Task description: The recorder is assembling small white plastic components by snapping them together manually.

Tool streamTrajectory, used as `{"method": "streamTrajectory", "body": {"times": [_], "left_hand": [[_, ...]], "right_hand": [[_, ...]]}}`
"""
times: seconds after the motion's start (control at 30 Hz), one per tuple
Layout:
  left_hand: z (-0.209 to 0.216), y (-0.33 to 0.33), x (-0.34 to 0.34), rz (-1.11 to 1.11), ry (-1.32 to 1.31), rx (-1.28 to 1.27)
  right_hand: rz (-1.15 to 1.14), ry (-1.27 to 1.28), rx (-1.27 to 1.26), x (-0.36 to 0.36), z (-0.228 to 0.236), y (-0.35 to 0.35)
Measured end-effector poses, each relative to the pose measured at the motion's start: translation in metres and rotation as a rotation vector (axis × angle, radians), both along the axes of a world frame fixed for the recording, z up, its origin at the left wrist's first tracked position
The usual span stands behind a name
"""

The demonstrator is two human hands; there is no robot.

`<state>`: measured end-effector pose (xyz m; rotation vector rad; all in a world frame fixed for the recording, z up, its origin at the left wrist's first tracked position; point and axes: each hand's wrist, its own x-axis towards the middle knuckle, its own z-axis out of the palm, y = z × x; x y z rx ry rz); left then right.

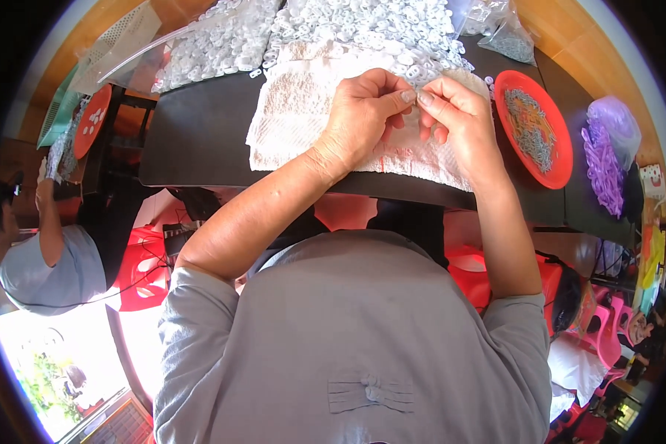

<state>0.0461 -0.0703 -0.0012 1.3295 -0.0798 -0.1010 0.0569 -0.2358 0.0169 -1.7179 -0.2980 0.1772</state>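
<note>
Over a white towel (285,122) on the dark table, my left hand (364,109) and my right hand (457,111) meet with fingertips nearly touching. Thumb and forefinger are pinched together on each hand. Whatever lies between the tips is too small or too hidden to name. Just beyond the towel spreads a big heap of small white plastic pieces (348,22), some of them with holes. To the right of my right hand stands a red oval plate (562,164) with many small grey metal parts (534,133) in it.
Right of the plate lie purple strips (603,166) by a clear bag. Another clear bag (512,41) of small grey parts sits at the back right. At far left, a person (52,259) works beside a second red plate (94,122). Red stools (144,270) stand below the table.
</note>
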Motion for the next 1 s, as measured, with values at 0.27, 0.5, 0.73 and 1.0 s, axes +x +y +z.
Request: {"method": "streamTrajectory", "body": {"times": [0.27, 0.5, 0.73, 1.0], "left_hand": [[-0.001, 0.002, -0.003, -0.031, -0.103, 0.087], [-0.002, 0.003, -0.003, -0.069, -0.051, 0.032], [0.003, 0.002, -0.008, -0.061, -0.061, 0.049], [0.005, 0.005, -0.009, -0.086, -0.026, 0.059]], "right_hand": [[0.000, 0.031, 0.057, -0.004, 0.002, -0.004], [0.014, 0.032, 0.028, -0.010, 0.001, -0.003], [-0.006, 0.099, 0.122, -0.009, 0.004, -0.005], [-0.070, -0.136, 0.073, -0.010, -0.004, -0.008]]}}
